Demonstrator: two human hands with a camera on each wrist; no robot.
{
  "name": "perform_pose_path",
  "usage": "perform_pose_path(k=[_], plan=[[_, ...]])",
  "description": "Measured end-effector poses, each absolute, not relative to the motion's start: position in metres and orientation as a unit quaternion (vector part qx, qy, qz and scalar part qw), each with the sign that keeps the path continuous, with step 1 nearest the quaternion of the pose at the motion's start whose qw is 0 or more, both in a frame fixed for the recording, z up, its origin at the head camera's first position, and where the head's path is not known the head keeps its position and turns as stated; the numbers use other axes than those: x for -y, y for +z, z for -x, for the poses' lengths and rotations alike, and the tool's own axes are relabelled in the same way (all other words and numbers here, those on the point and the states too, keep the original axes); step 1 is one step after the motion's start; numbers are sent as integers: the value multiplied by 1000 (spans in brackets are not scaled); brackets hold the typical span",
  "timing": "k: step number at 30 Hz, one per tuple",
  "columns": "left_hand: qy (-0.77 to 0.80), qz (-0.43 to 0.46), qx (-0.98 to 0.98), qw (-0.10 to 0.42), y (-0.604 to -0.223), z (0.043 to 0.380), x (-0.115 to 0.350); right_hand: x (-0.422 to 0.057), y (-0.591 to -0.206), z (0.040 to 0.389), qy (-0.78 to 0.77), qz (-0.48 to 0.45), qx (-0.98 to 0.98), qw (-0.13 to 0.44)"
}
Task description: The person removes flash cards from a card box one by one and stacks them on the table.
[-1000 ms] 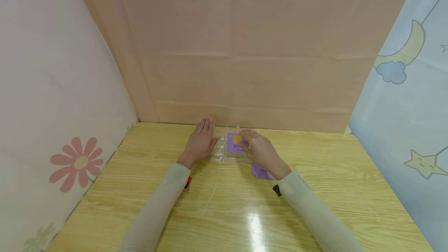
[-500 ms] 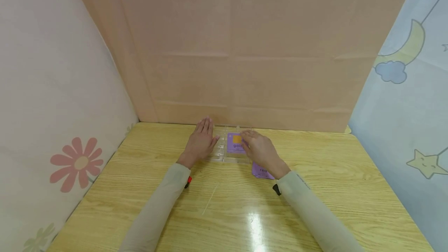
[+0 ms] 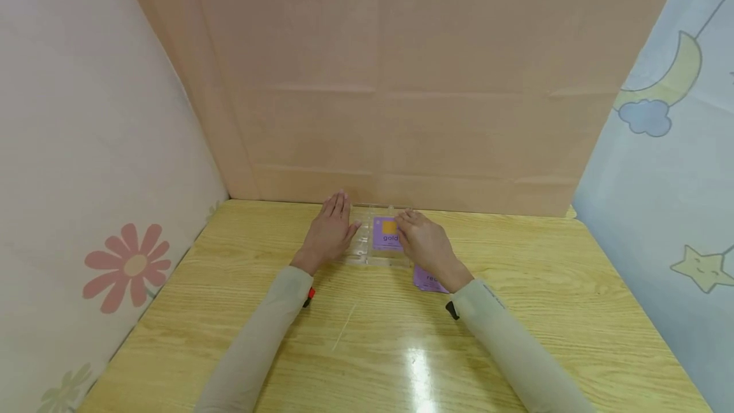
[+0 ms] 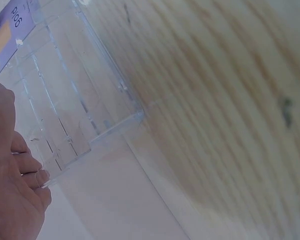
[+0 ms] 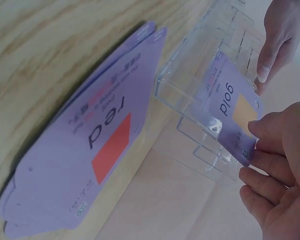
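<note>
On the pale, streaky wood-grain table [image 3: 344, 368], near its far edge: a clear plastic rack [image 4: 67, 85], straight-edged, with thin, stepped dividers.
Gold card: a flat lilac card with rounded corners and an orange-yellow square [image 5: 230, 110], at the rack's right-hand part; whether its lower edge sits in a slot, I cannot tell.
Right hand [image 3: 427, 244]: thumb and fingers clamped on the gold card's right edge.
Left hand [image 3: 329, 234]: fingers straight and close together, thumb apart, resting at the rack's left end.
Red stack: several smooth lilac cards [image 5: 85, 135], slightly fanned, beneath the right wrist.
Backdrop: creased brown paper sheet [image 3: 367, 81].
</note>
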State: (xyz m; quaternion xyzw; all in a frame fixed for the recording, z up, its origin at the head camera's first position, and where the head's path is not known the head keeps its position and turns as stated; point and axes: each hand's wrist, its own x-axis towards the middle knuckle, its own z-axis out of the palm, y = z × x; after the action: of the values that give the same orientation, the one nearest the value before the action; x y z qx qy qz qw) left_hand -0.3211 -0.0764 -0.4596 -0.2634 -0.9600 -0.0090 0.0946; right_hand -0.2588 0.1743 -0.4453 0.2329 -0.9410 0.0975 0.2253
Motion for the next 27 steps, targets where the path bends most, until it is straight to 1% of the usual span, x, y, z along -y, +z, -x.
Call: perform_pose_path(k=[8,19,27], plan=[[-10,263,961,90,-456,321,74,-175,-445,261,93,-226,940,237],[-5,258,963,84,-457,324,73,-177,-447,261,85,-226,942,233],[-2,256,963,83,-458,323,73,-174,-448,257,93,-228,936,252]])
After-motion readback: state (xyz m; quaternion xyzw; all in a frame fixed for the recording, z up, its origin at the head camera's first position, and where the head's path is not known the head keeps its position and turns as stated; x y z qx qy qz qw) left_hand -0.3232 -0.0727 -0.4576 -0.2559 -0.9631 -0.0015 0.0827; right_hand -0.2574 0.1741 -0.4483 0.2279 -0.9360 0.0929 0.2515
